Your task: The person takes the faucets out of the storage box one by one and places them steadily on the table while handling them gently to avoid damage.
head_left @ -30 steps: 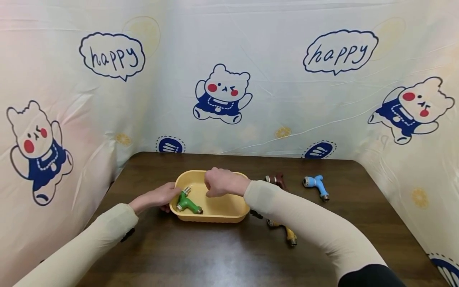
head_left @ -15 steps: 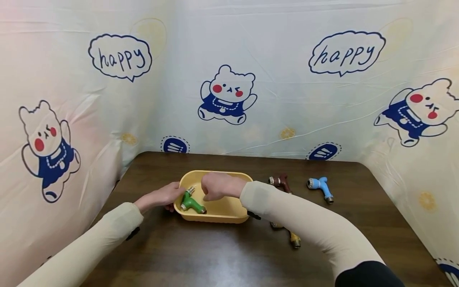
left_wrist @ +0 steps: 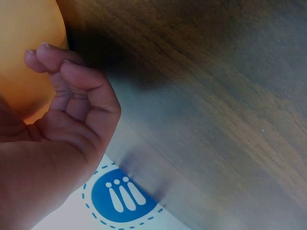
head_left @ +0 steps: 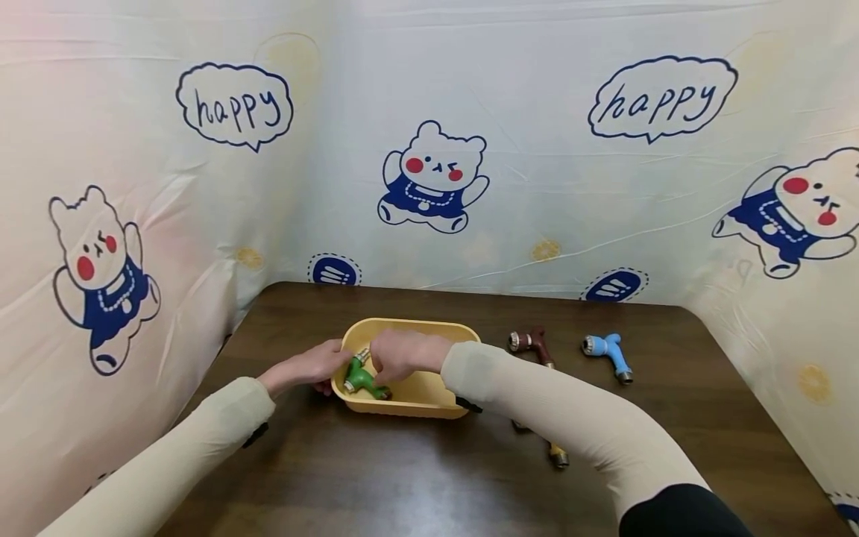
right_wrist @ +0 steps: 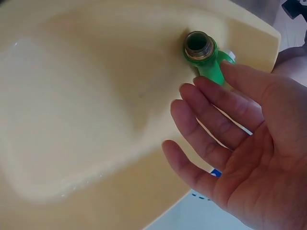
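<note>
My left hand [head_left: 315, 365] grips the left end of a yellow plastic basin [head_left: 409, 409], thumb at the rim and fingers curled against the outside wall. Inside, near that end, lies a green Y-shaped pipe fitting [head_left: 362, 381] with threaded metal ends. Over the basin my right hand [head_left: 405, 354] reaches toward this fitting. In the right wrist view its fingers are loosely extended, with thumb and index fingertips right by the green body [right_wrist: 211, 72] and nothing gripped. The left wrist view shows the fingers bent beside the basin wall [left_wrist: 29, 28].
Right of the basin lie a dark red fitting [head_left: 537, 343] and a light blue one [head_left: 609, 354] of similar shape. A yellow fitting [head_left: 558, 455] is partly hidden under my right sleeve. A printed curtain [head_left: 429, 74] surrounds the brown table [head_left: 403, 477].
My right hand has moved left and slightly lower in the basin, nearer the green fitting. The left hand keeps its grip on the basin. The head view has turned slightly left.
</note>
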